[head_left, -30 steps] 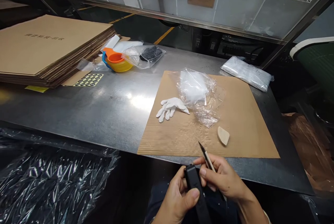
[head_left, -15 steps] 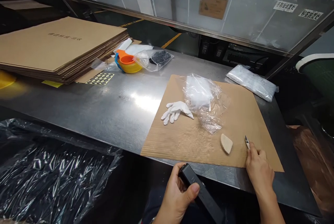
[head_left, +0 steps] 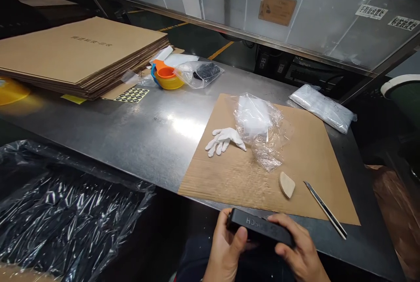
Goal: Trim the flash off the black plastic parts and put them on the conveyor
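Observation:
Both hands grip a black, bar-shaped plastic part (head_left: 260, 226) with pale lettering, held just in front of the table's near edge. My left hand (head_left: 228, 247) closes round its left end, thumb on the near side. At the other end my right hand (head_left: 300, 247) pinches it between thumb and fingers. A slim utility knife (head_left: 325, 210) lies on the cardboard sheet (head_left: 210, 177), its handle end reaching past the sheet's edge. Left of the knife rests a beige wedge-shaped pad (head_left: 287, 185). A white glove (head_left: 225, 141) lies farther back, beside a crumpled clear plastic bag (head_left: 267, 153).
Flat cardboard (head_left: 82, 52) is stacked at the back left of the metal table (head_left: 138, 142). Near it are yellow and orange cups (head_left: 169, 78), a sticker sheet (head_left: 133, 95) and a bagged dark item (head_left: 206, 72). A plastic-wrapped pack (head_left: 323, 107) lies back right; black plastic sheeting (head_left: 65, 212) is lower left.
My right hand has let go of the utility knife, leaving it on the cardboard, and moved left onto the black part. The part has turned from steeply slanted to nearly level.

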Demonstrator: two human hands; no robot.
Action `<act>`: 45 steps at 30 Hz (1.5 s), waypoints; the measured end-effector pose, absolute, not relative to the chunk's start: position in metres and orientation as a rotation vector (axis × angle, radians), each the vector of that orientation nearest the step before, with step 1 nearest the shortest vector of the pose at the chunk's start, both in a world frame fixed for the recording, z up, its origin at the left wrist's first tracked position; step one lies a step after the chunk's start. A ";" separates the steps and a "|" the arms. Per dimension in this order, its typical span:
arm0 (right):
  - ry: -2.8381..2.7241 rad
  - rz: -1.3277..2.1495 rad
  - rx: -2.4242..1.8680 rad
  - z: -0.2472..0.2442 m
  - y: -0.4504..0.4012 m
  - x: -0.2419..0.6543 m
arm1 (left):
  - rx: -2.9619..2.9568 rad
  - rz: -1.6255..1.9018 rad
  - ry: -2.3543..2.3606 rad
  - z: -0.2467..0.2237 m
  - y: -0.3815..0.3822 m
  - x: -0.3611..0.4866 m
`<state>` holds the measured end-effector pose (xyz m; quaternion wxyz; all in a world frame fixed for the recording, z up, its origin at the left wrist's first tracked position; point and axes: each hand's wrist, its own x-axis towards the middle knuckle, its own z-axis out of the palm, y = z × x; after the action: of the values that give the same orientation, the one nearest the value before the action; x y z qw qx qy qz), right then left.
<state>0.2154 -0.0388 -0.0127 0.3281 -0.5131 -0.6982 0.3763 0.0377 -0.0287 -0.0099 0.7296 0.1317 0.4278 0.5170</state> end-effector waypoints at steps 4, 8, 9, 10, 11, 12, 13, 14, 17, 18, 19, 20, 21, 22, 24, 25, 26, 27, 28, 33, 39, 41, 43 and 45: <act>-1.699 1.156 -1.372 -0.021 -0.035 0.230 | 0.347 0.958 0.837 -0.007 -0.033 0.023; -1.453 1.462 -1.216 -0.016 -0.026 0.231 | 0.542 0.923 0.788 -0.005 -0.038 0.013; -1.378 1.503 -1.185 -0.015 -0.024 0.229 | 0.569 0.929 0.774 -0.006 -0.039 0.012; -1.317 1.532 -1.164 -0.013 -0.022 0.226 | 0.585 0.936 0.759 -0.007 -0.040 0.012; -1.277 1.546 -1.148 -0.012 -0.021 0.223 | 0.591 0.944 0.741 -0.009 -0.042 0.012; -1.251 1.547 -1.137 -0.012 -0.020 0.220 | 0.593 0.950 0.721 -0.011 -0.044 0.012; -1.233 1.543 -1.130 -0.013 -0.019 0.218 | 0.592 0.955 0.698 -0.013 -0.045 0.012; -1.216 1.543 -1.128 -0.013 -0.018 0.216 | 0.592 0.953 0.678 -0.015 -0.047 0.013; -1.162 1.548 -1.131 -0.017 -0.017 0.213 | 0.618 0.927 0.667 -0.019 -0.051 0.012; -1.147 1.553 -1.136 -0.019 -0.017 0.212 | 0.638 0.922 0.682 -0.019 -0.052 0.011; -1.136 1.551 -1.141 -0.020 -0.016 0.212 | 0.661 0.920 0.700 -0.019 -0.053 0.010; -1.126 1.543 -1.148 -0.022 -0.016 0.211 | 0.683 0.923 0.719 -0.018 -0.054 0.010; -1.118 1.536 -1.157 -0.023 -0.015 0.211 | 0.702 0.930 0.735 -0.018 -0.055 0.010; -1.109 1.532 -1.167 -0.024 -0.014 0.210 | 0.718 0.943 0.751 -0.017 -0.055 0.010; -1.090 1.529 -1.183 -0.026 -0.013 0.208 | 0.749 0.974 0.791 -0.016 -0.056 0.011; -1.078 1.534 -1.191 -0.026 -0.013 0.207 | 0.765 0.990 0.817 -0.015 -0.057 0.011; -1.064 1.543 -1.195 -0.026 -0.013 0.206 | 0.778 1.008 0.846 -0.015 -0.057 0.012; -1.049 1.555 -1.199 -0.026 -0.013 0.205 | 0.791 1.028 0.874 -0.015 -0.057 0.012; -1.034 1.568 -1.202 -0.026 -0.012 0.204 | 0.804 1.047 0.902 -0.015 -0.058 0.012; -1.005 1.600 -1.210 -0.027 -0.010 0.201 | 0.937 1.120 1.036 -0.018 -0.059 0.012; -0.969 1.639 -1.180 -0.030 -0.008 0.198 | 1.056 1.281 1.087 -0.017 -0.057 0.012; -0.958 1.639 -1.173 -0.030 -0.007 0.196 | 1.072 1.352 1.107 -0.014 -0.057 0.012; -0.952 1.631 -1.172 -0.030 -0.006 0.195 | 1.082 1.391 1.132 -0.012 -0.057 0.012; -0.949 1.623 -1.176 -0.029 -0.006 0.193 | 1.055 1.387 1.150 -0.013 -0.058 0.012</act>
<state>0.1934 -0.0055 -0.0293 0.4459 -0.4746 -0.3832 0.6550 0.0124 -0.0582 -0.0127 0.5028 0.4368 0.4759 0.5744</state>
